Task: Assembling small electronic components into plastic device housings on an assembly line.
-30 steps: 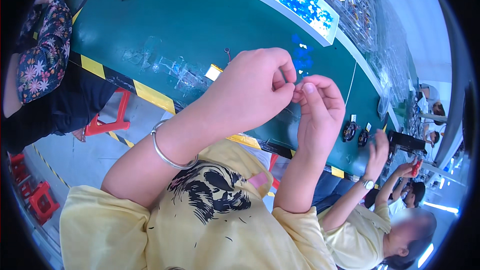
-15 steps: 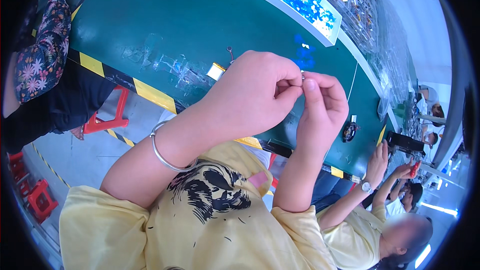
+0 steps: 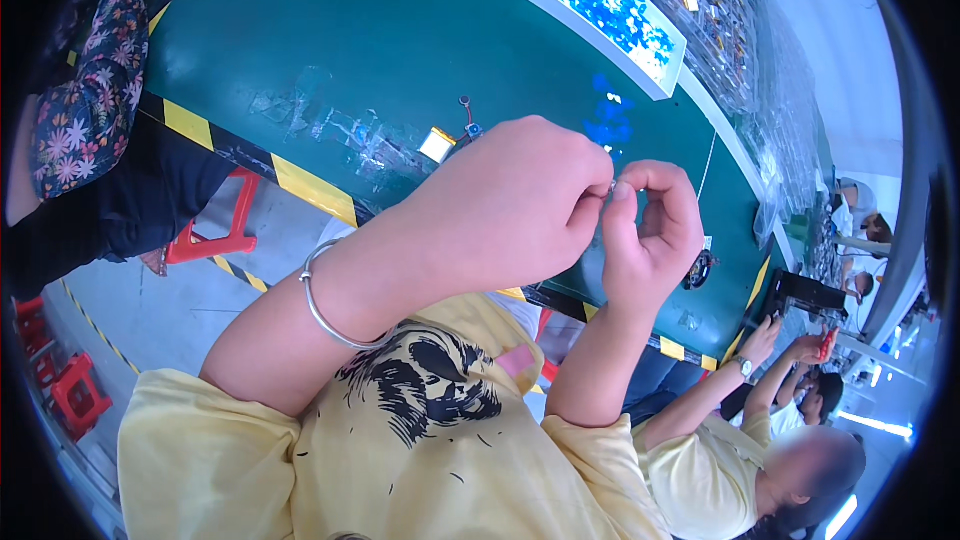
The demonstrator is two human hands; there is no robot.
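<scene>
My left hand [image 3: 520,205] and my right hand [image 3: 655,225] meet above the green table. Their thumbs and forefingers are pinched together, fingertips nearly touching. A tiny pale, shiny bit shows between them, too small and too covered to name. Beyond my left wrist lies a flat silvery-yellow battery [image 3: 437,145], beside a red wire leading to a small round part [image 3: 464,101]. Small blue pieces [image 3: 606,125] lie on the table past my fingertips. A dark round assembly [image 3: 700,270], partly hidden, rests right of my right hand.
A white tray [image 3: 598,45] of blue pieces stands at the back, before clear trays [image 3: 700,20] of small parts. Clear film [image 3: 350,135] lies on the green table [image 3: 380,40]. Co-workers sit left and right; a flowered sleeve [image 3: 85,120] shows left. Red stools [image 3: 225,230] stand below.
Both hands have shifted slightly right and down, still pinched together. More of the part beside the battery shows. On the right, a co-worker's hand has lowered a little.
</scene>
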